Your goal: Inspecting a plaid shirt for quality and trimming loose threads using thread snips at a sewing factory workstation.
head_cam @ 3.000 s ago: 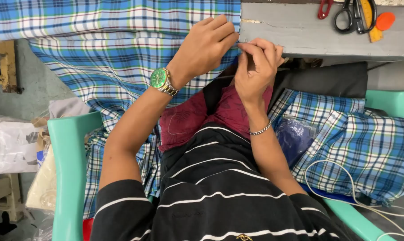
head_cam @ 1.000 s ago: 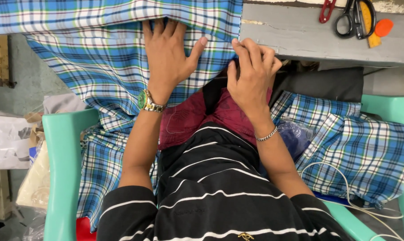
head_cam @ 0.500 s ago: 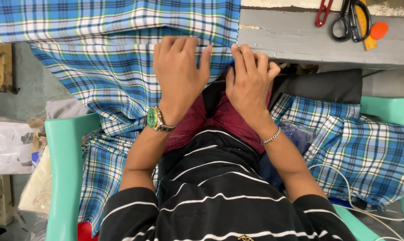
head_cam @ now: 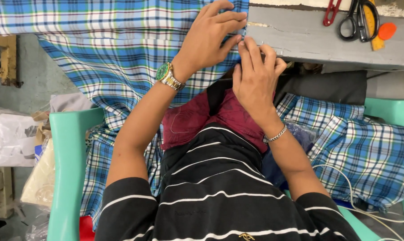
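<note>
The left hand [head_cam: 213, 38] lies across the blue plaid fabric [head_cam: 112, 53], fingers curled over its right edge at the rim of the grey counter [head_cam: 309, 40], while the right hand [head_cam: 255, 78] pinches that same edge just below, fingertips closed on the cloth. Good work here likely means keeping the edge taut between both hands and the plaid lines straight. Up on the counter sit black scissors [head_cam: 358, 20], red snips [head_cam: 331, 12] and an orange disc [head_cam: 386, 31]. At far left, beside the green chair [head_cam: 68, 169], a crumpled white plastic package [head_cam: 10, 138] rests; its markings are too small to make out.
</note>
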